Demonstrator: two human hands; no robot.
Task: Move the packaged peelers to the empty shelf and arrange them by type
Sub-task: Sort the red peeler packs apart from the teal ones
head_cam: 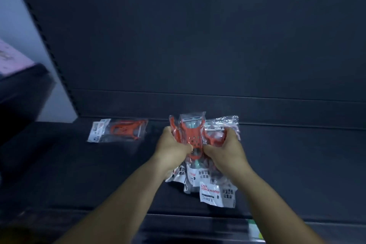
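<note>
Forearms outstretched, left hand and right hand side by side, fingers curled around bundle of packaged peelers above shelf

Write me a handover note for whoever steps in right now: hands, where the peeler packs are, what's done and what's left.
Left hand: grips the left side of a bunch of packaged peelers.
Right hand: grips the right side of the same bunch, above the dark shelf.
Placed: one orange peeler pack lies flat on the shelf, back left, apart from the bunch.
Left: set down the held packs, orange ones by the placed pack and the other type separately. The exact count in the bunch is unclear.
</note>
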